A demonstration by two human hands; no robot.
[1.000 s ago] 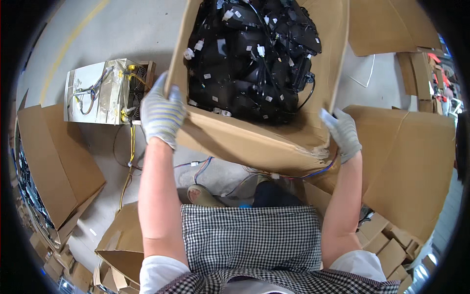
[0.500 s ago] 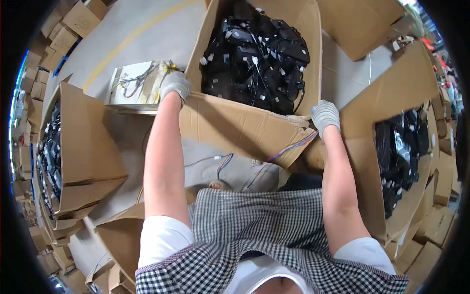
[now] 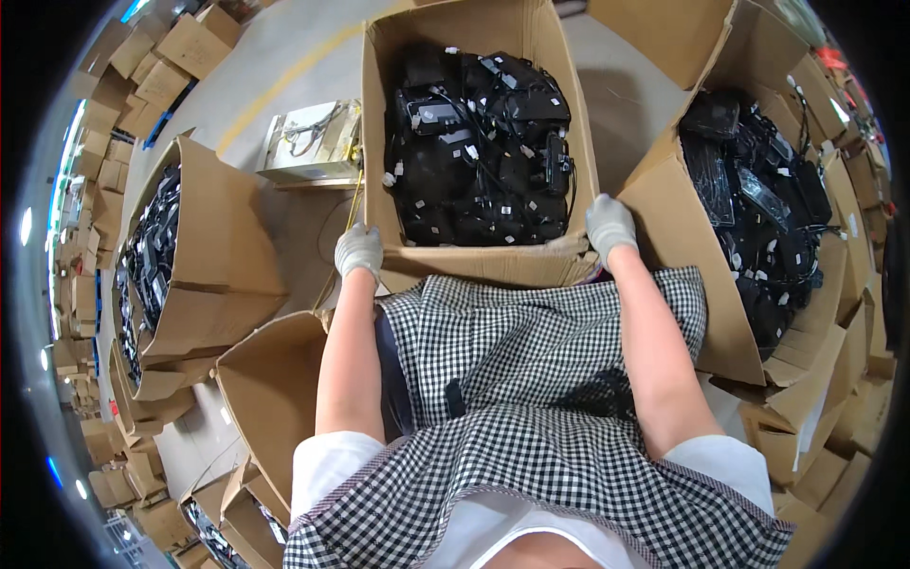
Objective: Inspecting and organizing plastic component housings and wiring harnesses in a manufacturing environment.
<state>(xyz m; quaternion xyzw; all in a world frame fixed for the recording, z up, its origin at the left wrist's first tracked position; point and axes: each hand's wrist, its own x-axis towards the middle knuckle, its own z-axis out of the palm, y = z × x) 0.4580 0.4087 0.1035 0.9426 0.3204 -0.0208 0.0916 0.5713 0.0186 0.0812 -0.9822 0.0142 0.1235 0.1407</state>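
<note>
Box (image 3: pixel 479 142) lowered; left hand (image 3: pixel 358 250), right hand (image 3: pixel 609 226) apparently gripping near corners.

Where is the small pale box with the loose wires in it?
In the head view, the pale box sits on the floor upper left, just left of the big cardboard box both hands grip.

Both my bare forearms reach straight ahead from short white sleeves, roughly parallel and well apart. My left hand (image 3: pixel 359 251), in a pale grey work glove, is curled with its back turned up, the fingers (image 3: pixel 355 265) folded down and closed in a grip at the near left corner in front of me. My right hand (image 3: pixel 609 226), gloved the same, sits a little farther forward, wrist slightly bent, its fingers (image 3: pixel 597 243) likewise curled shut at the near right corner. Both elbows are nearly straight.
</note>
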